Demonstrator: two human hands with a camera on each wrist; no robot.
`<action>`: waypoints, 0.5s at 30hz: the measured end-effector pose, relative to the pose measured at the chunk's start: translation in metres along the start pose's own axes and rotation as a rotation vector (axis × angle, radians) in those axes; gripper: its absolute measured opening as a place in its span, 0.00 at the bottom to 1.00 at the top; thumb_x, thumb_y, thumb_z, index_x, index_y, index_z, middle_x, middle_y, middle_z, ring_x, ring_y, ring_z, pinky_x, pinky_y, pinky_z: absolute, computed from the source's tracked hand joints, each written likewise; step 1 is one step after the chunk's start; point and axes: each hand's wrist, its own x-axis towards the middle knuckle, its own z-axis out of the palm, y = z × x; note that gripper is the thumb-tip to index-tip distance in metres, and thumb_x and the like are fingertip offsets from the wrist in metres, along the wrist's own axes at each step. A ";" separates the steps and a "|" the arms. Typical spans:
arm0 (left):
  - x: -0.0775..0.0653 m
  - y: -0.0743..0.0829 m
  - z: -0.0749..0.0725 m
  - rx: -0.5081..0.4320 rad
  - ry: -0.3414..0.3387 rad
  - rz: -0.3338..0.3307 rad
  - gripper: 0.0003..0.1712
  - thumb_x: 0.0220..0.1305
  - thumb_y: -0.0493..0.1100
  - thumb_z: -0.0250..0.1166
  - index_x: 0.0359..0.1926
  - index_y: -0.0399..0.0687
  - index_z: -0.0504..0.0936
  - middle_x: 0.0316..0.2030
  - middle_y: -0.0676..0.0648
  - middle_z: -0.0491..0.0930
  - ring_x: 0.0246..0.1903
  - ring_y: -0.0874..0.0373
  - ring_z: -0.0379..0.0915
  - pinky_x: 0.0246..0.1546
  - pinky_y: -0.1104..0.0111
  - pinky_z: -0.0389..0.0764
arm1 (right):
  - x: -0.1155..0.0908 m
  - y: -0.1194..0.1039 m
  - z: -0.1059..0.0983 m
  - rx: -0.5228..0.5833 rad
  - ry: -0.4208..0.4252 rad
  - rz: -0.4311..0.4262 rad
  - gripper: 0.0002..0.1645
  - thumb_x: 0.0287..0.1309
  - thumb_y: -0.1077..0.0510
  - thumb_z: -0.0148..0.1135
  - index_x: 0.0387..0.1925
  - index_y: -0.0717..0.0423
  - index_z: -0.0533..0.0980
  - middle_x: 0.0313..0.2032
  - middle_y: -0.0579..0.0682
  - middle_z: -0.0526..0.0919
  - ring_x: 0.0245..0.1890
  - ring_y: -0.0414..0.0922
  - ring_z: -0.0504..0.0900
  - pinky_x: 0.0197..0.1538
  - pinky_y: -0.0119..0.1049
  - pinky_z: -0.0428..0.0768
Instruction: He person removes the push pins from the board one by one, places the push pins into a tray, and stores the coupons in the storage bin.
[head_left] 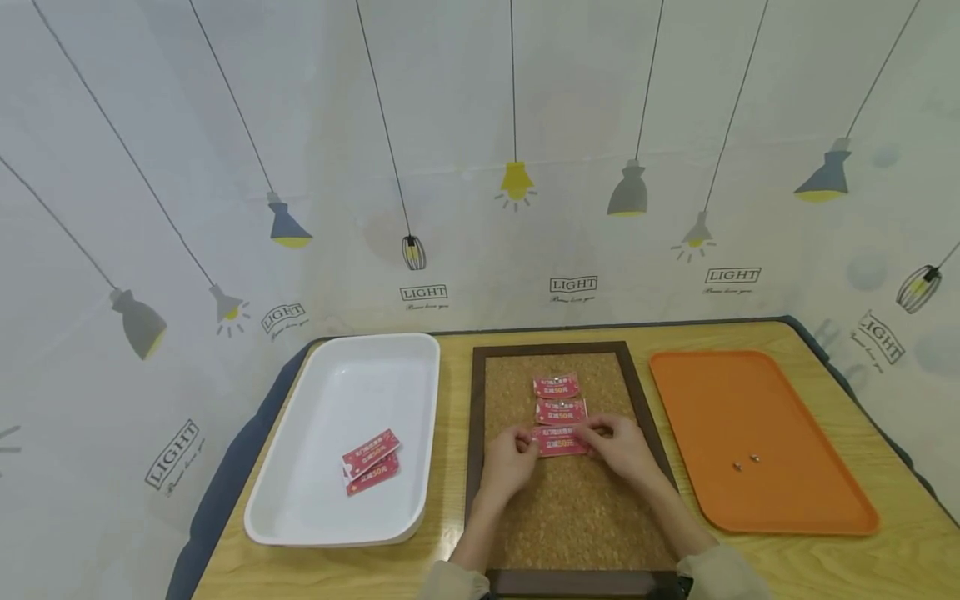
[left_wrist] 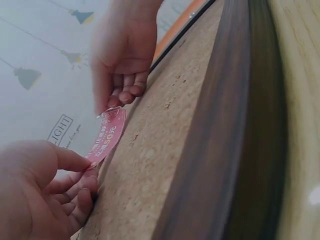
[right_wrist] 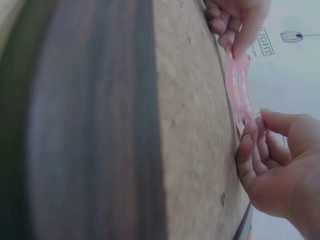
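Red 50元 coupon [head_left: 558, 442] is on framed corkboard [head_left: 573, 529], approx. mid-board, just below the two pinned coupons [head_left: 561, 413]. Long axis L–R, print upright to wearer; slightly bowed in wrist views. L hand [head_left: 510, 461] pinches its L end, thumb to fingertip; R hand [head_left: 622, 452] pinches R end, w/ a thin sliver at the thumb tip, poss. a pin, can't tell. Step prob. = lining up coupon no. 3; next move prob. calls for holding it flat + pinning the top edge. Spare pins [head_left: 755, 458] on orange tray [head_left: 750, 400], R; 2+ loose coupons [head_left: 372, 454] in white tray [head_left: 345, 375], L.
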 end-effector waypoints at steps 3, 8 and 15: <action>-0.005 0.000 -0.006 -0.008 0.004 0.005 0.04 0.65 0.36 0.65 0.33 0.40 0.80 0.24 0.51 0.76 0.23 0.63 0.69 0.22 0.71 0.71 | -0.003 0.003 -0.006 -0.006 0.002 0.004 0.14 0.68 0.55 0.65 0.40 0.64 0.83 0.30 0.53 0.84 0.29 0.45 0.81 0.31 0.34 0.80; -0.015 0.000 -0.016 -0.007 0.004 0.036 0.04 0.65 0.35 0.66 0.33 0.39 0.80 0.25 0.51 0.77 0.23 0.64 0.69 0.22 0.70 0.72 | -0.009 0.007 -0.016 0.010 0.009 0.006 0.14 0.68 0.56 0.64 0.42 0.66 0.82 0.30 0.55 0.83 0.30 0.46 0.81 0.32 0.34 0.80; -0.023 0.002 -0.033 -0.032 0.002 0.052 0.04 0.67 0.36 0.65 0.34 0.38 0.81 0.27 0.50 0.78 0.23 0.63 0.70 0.23 0.71 0.73 | -0.017 0.008 -0.028 0.045 0.006 0.009 0.16 0.68 0.58 0.64 0.45 0.71 0.79 0.34 0.57 0.83 0.30 0.45 0.81 0.33 0.34 0.81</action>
